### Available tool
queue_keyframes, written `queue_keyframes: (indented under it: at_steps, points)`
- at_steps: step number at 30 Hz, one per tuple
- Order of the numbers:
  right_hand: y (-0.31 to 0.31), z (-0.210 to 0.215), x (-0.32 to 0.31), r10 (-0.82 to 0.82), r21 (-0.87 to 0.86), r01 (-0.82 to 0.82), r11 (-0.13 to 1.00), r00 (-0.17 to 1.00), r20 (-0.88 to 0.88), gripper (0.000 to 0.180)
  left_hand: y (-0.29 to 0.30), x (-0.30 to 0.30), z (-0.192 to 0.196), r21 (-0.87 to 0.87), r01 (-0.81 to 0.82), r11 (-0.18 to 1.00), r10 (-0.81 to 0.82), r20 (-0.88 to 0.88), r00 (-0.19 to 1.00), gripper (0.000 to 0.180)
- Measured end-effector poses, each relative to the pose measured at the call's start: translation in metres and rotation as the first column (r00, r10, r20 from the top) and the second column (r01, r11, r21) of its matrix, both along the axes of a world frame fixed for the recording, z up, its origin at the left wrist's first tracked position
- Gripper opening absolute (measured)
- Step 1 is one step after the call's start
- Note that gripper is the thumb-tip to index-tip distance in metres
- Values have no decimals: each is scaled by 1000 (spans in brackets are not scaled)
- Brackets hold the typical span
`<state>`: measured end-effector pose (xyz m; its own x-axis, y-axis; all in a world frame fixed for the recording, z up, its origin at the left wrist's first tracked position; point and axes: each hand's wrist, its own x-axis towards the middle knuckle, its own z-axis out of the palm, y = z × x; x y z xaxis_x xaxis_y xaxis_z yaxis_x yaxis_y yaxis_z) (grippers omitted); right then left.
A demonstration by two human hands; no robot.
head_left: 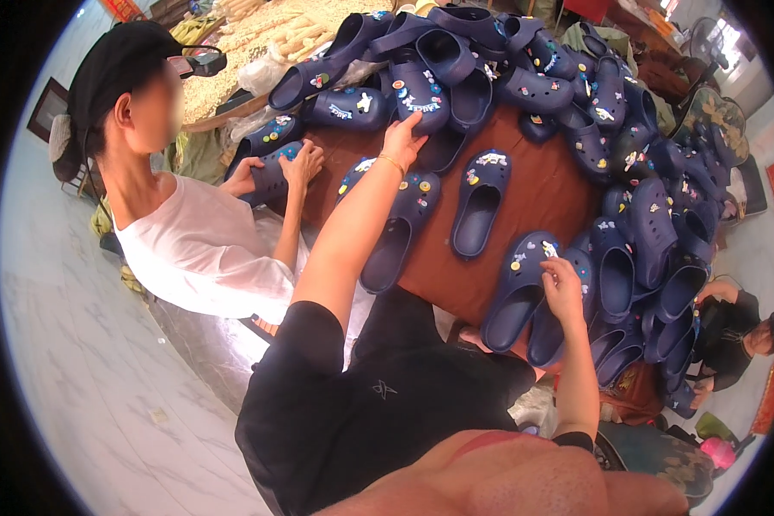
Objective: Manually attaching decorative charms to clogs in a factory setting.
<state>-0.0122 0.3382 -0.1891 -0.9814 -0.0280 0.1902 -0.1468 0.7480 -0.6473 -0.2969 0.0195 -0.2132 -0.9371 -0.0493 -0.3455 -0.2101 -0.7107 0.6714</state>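
My left hand (403, 143) reaches far across the table and is closed on the toe end of a navy blue clog (419, 95) decorated with small colourful charms. My right hand (563, 291) is lower and to the right, its fingers bent together over a charm-covered clog (514, 297), close to a white charm (549, 248). Whatever lies between those fingertips is too small to make out. Between my hands, a clog (480, 206) lies with its toe pointing away from me. Another clog (390, 249) is partly behind my left forearm.
Navy clogs (654, 232) pile up along the far and right sides of the brown-covered table (439, 288). At the left, a person in white (206, 241) handles a clog (271, 178). Another person in black (735, 335) sits at the right. Pale beaded material (258, 43) lies behind.
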Motion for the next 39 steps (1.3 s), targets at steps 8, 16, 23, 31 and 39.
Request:
queue_keyframes:
  at_steps: [8,16,23,31,39]
  points:
    - [-43,-18,4,-8,68,15,998,994,-107,28,-12,44,33,-30,-75,997,76,62,995,37]
    - [-158,-42,-43,-147,288,94,953,974,170,74,-46,190,58,-114,39,993,-51,-98,994,33]
    - [-136,-107,-92,-276,557,232,798,961,-5,62,-94,245,76,-144,256,956,-285,-234,930,51]
    - [-69,-15,-69,416,-834,165,526,806,421,61,-97,213,71,-329,576,748,-636,-105,765,48]
    - [-121,-50,37,227,-631,260,731,779,584,46,15,134,37,-852,414,321,-676,101,730,62]
